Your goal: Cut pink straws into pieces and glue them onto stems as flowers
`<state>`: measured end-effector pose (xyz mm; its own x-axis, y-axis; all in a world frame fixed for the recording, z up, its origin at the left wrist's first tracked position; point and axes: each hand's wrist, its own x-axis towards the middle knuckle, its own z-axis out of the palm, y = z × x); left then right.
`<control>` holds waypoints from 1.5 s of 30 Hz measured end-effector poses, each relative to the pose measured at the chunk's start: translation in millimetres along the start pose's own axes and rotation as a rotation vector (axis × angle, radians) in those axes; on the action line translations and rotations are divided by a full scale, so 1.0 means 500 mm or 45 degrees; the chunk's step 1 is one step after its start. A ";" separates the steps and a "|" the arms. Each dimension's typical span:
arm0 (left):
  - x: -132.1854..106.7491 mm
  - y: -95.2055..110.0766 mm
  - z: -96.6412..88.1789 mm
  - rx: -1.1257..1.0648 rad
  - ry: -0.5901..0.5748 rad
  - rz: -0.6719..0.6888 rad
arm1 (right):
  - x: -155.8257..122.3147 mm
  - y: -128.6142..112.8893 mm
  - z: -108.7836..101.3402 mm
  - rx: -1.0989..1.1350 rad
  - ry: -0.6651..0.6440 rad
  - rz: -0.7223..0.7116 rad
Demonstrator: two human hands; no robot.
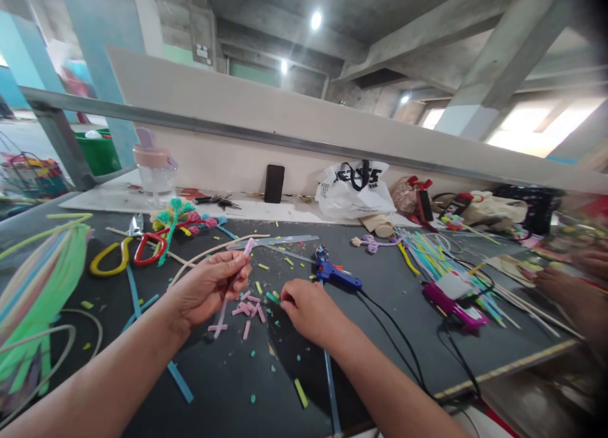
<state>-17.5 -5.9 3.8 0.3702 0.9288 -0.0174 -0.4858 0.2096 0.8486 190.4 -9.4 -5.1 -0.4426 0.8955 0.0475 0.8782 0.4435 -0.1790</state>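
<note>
In my left hand (216, 283), closed over the middle of the table, is a thin pink strip (221, 318); its lower end hangs below my palm. A short pink piece (248, 247) sticks up at my fingertips. Below that hand lies a small pile of cut pink pieces (247, 307). My right hand (311, 308) rests low over the table with its fingers curled in, and what they may hold is hidden. Beside its fingertips are small green bits (272, 297). Just beyond it lies a blue glue gun (335, 275) with a black cord.
Yellow and red-handled scissors (142, 248) and yarn-like flowers (175, 219) lie at left, near a bundle of coloured strips (52, 286). A phone (274, 183) leans at the back beside a white bag (354, 191). A purple glue gun (456, 306) and another person's hands (563, 289) are right.
</note>
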 end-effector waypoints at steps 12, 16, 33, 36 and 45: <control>0.000 -0.020 0.023 0.034 0.063 -0.069 | 0.015 -0.036 0.037 -0.055 0.036 -0.397; 0.002 -0.021 0.032 0.036 0.098 -0.088 | 0.008 -0.038 0.038 -0.092 0.062 -0.440; -0.001 -0.019 0.026 0.092 0.089 -0.056 | 0.030 -0.007 0.040 0.346 0.069 -0.261; -0.001 -0.017 0.027 0.074 0.083 -0.050 | 0.025 -0.013 0.035 0.202 0.120 -0.281; 0.004 -0.026 0.026 0.056 0.077 -0.073 | 0.014 -0.018 0.032 0.090 0.073 -0.388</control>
<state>-0.3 -11.0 -0.7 0.3475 0.9326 -0.0975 -0.4296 0.2508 0.8675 176.3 -7.5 -18.8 -0.6706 0.7233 0.1647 0.6910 0.6898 -0.2158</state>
